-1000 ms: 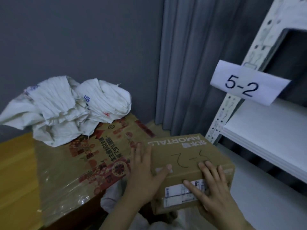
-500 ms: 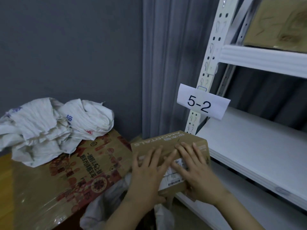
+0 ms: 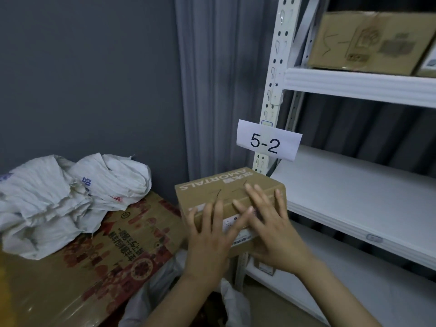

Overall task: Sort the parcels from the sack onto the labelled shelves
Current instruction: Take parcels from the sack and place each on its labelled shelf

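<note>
In the head view, a brown cardboard parcel (image 3: pixel 227 191) is held up off the floor, just in front of the shelf post (image 3: pixel 274 67) and touching or nearly touching the front edge of the white shelf (image 3: pixel 354 192); which of the two I cannot tell. A paper tag (image 3: pixel 269 143) on the post reads "5-2".

The left hand (image 3: pixel 207 241) lies flat on the parcel's near face, fingers straight and spread wide. The right hand (image 3: pixel 274 234) lies beside it, also spread wide, fingers reaching over the top. The thumbs overlap and are hard to separate.

The hands cover most of the parcel's shipping sticker and part of the pen marks on its top. The printing along the far edge reads upside down.

On the upper shelf (image 3: pixel 354 84) stands another box (image 3: pixel 368 41), cut off by the frame.

To the left, a crumpled white sack (image 3: pixel 59 197) lies on a large printed carton (image 3: pixel 106 253). More white fabric below the wrists is mostly hidden.
</note>
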